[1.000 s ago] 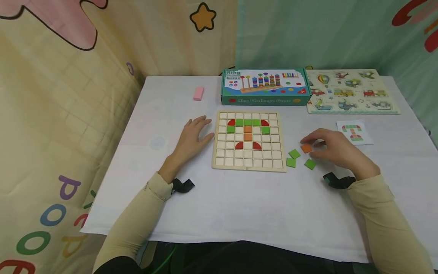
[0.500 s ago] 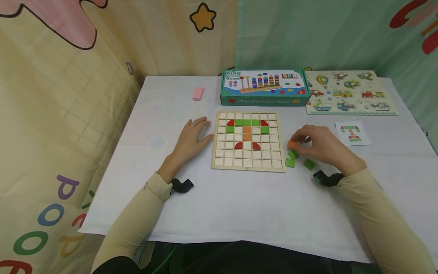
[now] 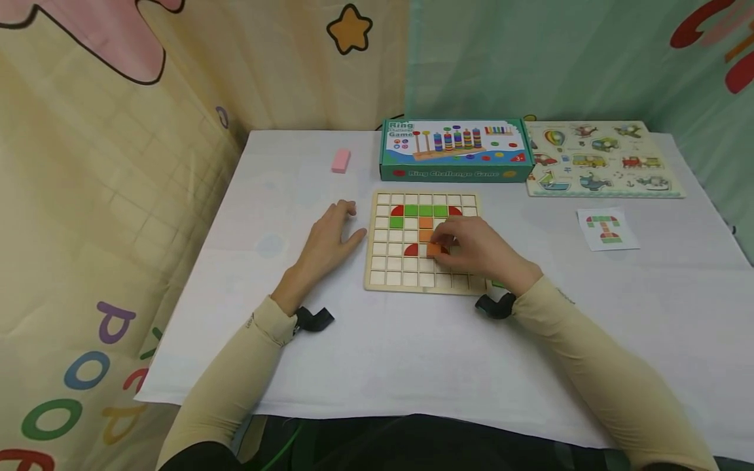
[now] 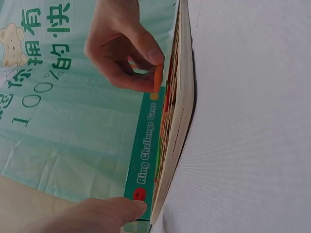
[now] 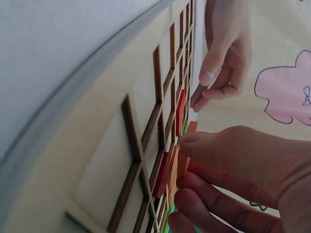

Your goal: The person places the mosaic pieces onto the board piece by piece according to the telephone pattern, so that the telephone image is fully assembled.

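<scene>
My right hand [image 3: 480,247] pinches an orange square tile [image 3: 433,250] between thumb and fingers, over the lower middle of a wooden grid board [image 3: 396,280]. In the right wrist view the tile [image 5: 188,151] stands on edge close to the grid. On the board lie green squares [image 3: 426,210], two orange squares [image 3: 425,223] in a column, and red quarter-round tiles [image 3: 411,250]; my right hand hides some of them. My left hand [image 3: 331,234] rests on the table with relaxed fingers, thumb tip at the board's left edge.
A green tile [image 3: 497,284] shows partly beneath the right wrist. A card with a printed pattern [image 3: 608,229] lies farther right. At the back stand a Ring Challenge Game box [image 3: 456,173] and a picture puzzle board [image 3: 612,160]. A pink block [image 3: 341,161] lies back left.
My right hand has picked up the orange tile from the table and carried it left over the board. My left hand has stayed nearly still.
</scene>
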Tool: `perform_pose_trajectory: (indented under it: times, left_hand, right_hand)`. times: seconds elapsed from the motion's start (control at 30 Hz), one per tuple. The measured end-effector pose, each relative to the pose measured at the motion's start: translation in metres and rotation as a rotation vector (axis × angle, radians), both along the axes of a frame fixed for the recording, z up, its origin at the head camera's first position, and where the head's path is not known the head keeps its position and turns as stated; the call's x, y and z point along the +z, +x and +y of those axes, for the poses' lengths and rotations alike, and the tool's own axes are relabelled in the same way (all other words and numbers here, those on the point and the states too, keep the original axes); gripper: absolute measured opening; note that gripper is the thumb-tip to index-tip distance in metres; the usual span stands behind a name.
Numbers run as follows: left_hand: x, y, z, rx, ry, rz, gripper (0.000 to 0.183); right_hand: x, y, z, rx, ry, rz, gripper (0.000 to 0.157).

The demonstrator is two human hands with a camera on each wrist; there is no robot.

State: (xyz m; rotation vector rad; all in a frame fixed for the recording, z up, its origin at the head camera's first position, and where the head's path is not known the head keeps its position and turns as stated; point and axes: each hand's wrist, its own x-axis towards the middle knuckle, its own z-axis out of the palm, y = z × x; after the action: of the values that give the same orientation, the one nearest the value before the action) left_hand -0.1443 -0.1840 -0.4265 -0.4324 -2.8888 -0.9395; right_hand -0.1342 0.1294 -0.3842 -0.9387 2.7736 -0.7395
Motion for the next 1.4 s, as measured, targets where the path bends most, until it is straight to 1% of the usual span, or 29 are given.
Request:
perform_pose_trajectory:
  times: [0.2, 0.43, 0.67, 0.97, 1.1, 1.23, 1.4]
  left_hand:
    - [0.000, 0.000, 0.001, -0.001, -0.001, 0.004, 0.048]
    - [0.001, 0.001, 0.001, -0.010, -0.006, 0.014, 0.047]
    - [0.000, 0.001, 0.001, -0.013, -0.018, 0.018, 0.048]
    - [0.001, 0.001, 0.001, -0.016, -0.024, 0.026, 0.045]
    - [0.000, 0.001, 0.000, -0.024, -0.025, 0.035, 0.044]
    - [0.001, 0.001, 0.000, -0.023, -0.020, 0.038, 0.046]
    - [0.001, 0.001, 0.000, -0.020, -0.026, 0.033, 0.047]
  right_hand:
    - [-0.005, 0.000, -0.009, 0.000, -0.009, 0.018, 0.018]
    - [-0.010, -0.001, -0.012, -0.003, -0.028, 0.042, 0.015]
    - [-0.010, 0.001, -0.013, -0.019, -0.018, 0.037, 0.012]
    - [-0.009, 0.003, -0.012, -0.011, -0.021, 0.056, 0.012]
    - [-0.006, 0.008, 0.002, -0.027, -0.046, 0.034, 0.012]
    - [-0.002, 0.014, 0.028, -0.088, -0.067, 0.007, 0.013]
    - [0.001, 0.021, 0.063, -0.144, -0.060, 0.005, 0.016]
